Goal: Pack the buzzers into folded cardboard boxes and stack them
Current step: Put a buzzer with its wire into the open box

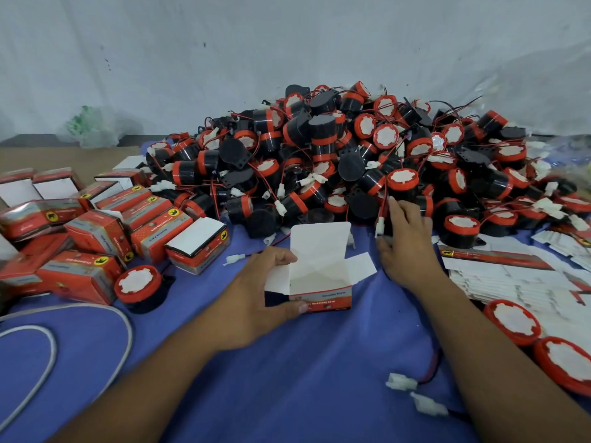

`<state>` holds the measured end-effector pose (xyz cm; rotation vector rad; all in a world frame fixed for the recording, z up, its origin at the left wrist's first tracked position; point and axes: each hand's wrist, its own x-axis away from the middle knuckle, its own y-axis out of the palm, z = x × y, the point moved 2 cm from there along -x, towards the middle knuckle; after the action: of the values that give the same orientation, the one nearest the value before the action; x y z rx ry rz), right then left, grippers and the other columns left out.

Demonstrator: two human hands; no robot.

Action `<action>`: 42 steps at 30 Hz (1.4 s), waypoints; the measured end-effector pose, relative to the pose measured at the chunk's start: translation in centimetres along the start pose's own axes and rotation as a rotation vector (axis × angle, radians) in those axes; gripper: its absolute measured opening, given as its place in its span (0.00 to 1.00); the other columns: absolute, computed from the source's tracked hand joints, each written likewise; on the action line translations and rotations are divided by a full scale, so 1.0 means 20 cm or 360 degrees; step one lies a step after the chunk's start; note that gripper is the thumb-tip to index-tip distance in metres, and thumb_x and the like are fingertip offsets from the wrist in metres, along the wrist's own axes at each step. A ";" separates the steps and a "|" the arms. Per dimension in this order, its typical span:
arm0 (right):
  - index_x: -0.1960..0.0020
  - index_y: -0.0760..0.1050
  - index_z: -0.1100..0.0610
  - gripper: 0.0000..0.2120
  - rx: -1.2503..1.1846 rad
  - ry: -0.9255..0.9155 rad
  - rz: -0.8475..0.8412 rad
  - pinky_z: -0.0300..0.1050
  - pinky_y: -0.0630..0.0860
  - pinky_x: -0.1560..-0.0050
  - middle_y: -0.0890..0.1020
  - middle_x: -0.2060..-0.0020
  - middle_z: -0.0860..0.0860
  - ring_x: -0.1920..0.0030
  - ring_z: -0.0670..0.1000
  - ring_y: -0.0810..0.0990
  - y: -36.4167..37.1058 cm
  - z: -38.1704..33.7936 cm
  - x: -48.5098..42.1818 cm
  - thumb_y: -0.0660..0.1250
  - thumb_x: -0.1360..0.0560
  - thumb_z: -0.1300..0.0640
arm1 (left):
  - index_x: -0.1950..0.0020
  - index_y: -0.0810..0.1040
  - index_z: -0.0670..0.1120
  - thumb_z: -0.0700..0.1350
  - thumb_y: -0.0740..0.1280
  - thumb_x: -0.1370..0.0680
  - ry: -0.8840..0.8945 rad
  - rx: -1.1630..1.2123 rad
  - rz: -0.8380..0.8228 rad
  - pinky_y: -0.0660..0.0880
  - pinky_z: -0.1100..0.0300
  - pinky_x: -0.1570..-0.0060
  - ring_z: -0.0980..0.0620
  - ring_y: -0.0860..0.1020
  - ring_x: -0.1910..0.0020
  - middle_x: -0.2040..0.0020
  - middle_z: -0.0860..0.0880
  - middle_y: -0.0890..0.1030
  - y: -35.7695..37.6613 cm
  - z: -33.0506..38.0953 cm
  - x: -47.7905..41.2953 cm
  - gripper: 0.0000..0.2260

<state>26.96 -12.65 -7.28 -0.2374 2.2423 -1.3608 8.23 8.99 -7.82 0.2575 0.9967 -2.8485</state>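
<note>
A big heap of black and red buzzers (345, 148) with red wires covers the back of the blue cloth. My left hand (256, 292) grips an open red and white cardboard box (323, 270) by its left side, lid flap standing up, nothing visible inside. My right hand (406, 241) reaches to the foot of the heap; its fingers lie on a black buzzer (396, 212) with a white connector dangling, and how they hold it is hidden.
Folded and filled red boxes (96, 231) lie piled at the left, one loose buzzer (137, 286) before them. Flat box blanks (511, 279) lie at the right, with two buzzers (543, 343) near the right edge. A white cable (48, 346) loops at the lower left.
</note>
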 end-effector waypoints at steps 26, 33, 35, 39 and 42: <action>0.36 0.79 0.53 0.28 -0.0794 -0.0513 0.0380 0.29 0.74 0.47 0.80 0.45 0.38 0.49 0.37 0.77 -0.22 -0.46 0.24 0.74 0.31 0.39 | 0.34 0.66 0.62 0.52 0.77 0.28 -0.0007 -0.0070 0.0195 0.71 0.74 0.50 0.69 0.72 0.42 0.41 0.71 0.72 -0.02 -0.03 0.00 0.28; 0.45 0.77 0.58 0.25 -0.0397 -0.0642 -0.0029 0.44 0.73 0.54 0.77 0.49 0.49 0.53 0.51 0.76 -0.08 -0.55 0.27 0.76 0.31 0.40 | 0.34 0.66 0.66 0.50 0.78 0.29 0.0083 0.0027 0.0227 0.73 0.70 0.44 0.66 0.74 0.39 0.37 0.70 0.73 -0.04 -0.01 0.00 0.30; 0.51 0.73 0.56 0.24 -0.0395 -0.0610 0.0050 0.40 0.69 0.60 0.74 0.54 0.47 0.57 0.50 0.73 -0.08 -0.56 0.27 0.76 0.33 0.39 | 0.35 0.64 0.70 0.52 0.78 0.29 0.0120 -0.0019 0.0221 0.72 0.72 0.44 0.67 0.74 0.39 0.37 0.71 0.73 -0.03 0.00 0.00 0.31; 0.55 0.62 0.51 0.28 -0.0362 -0.0531 0.0088 0.33 0.59 0.65 0.68 0.57 0.45 0.60 0.48 0.67 -0.05 -0.59 0.30 0.78 0.35 0.39 | 0.32 0.61 0.72 0.58 0.77 0.31 0.0177 -0.0025 0.0210 0.71 0.74 0.44 0.67 0.74 0.38 0.36 0.70 0.73 -0.02 0.00 -0.02 0.35; 0.55 0.61 0.49 0.27 -0.0236 -0.0567 0.0086 0.39 0.61 0.58 0.68 0.57 0.45 0.57 0.48 0.66 -0.04 -0.58 0.29 0.77 0.35 0.38 | 0.26 0.57 0.69 0.58 0.76 0.30 0.0177 0.0021 0.0205 0.72 0.73 0.43 0.65 0.75 0.38 0.37 0.68 0.74 -0.01 -0.01 -0.02 0.38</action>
<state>16.06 -6.20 -4.08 -0.4318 2.0324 -1.0321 8.54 9.38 -7.76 0.4686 0.9440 -2.7507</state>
